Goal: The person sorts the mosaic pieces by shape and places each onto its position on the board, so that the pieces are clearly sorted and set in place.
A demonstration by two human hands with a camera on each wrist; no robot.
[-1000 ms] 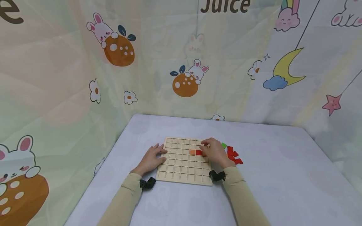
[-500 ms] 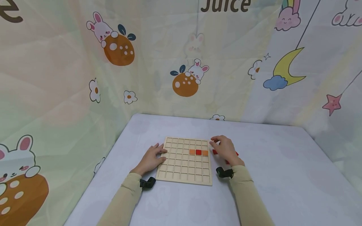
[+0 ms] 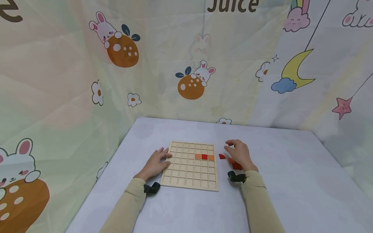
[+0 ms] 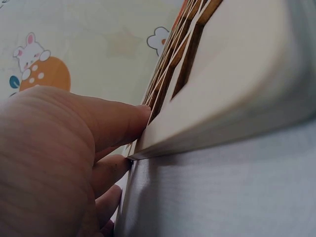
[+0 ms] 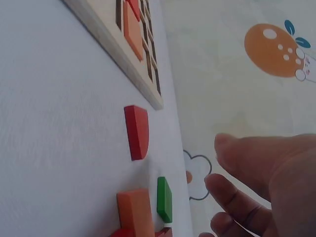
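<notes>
A square wooden grid board [image 3: 186,177] lies on the table. Side by side in one row, towards its right edge, sit an orange tile, a red tile [image 3: 204,157] and another orange tile. My left hand [image 3: 154,165] rests at the board's left edge, its fingers extended and touching the rim [image 4: 197,118]. To the board's right, my right hand [image 3: 240,154] is over loose pieces with thumb and fingers apart, holding nothing. Below it, in the right wrist view, lie a red piece with a curved side [image 5: 137,132], an orange block [image 5: 136,212] and a green block [image 5: 165,200].
More red pieces [image 3: 237,166] lie partly hidden beneath the right hand. A white cloth covers the table [image 3: 291,181]. Behind it hangs a printed backdrop [image 3: 157,64] with rabbits and flowers.
An orange tile has come to lie right of the red one on the board. My right hand has moved off the board, rightwards over the loose pieces. My left hand stays put.
</notes>
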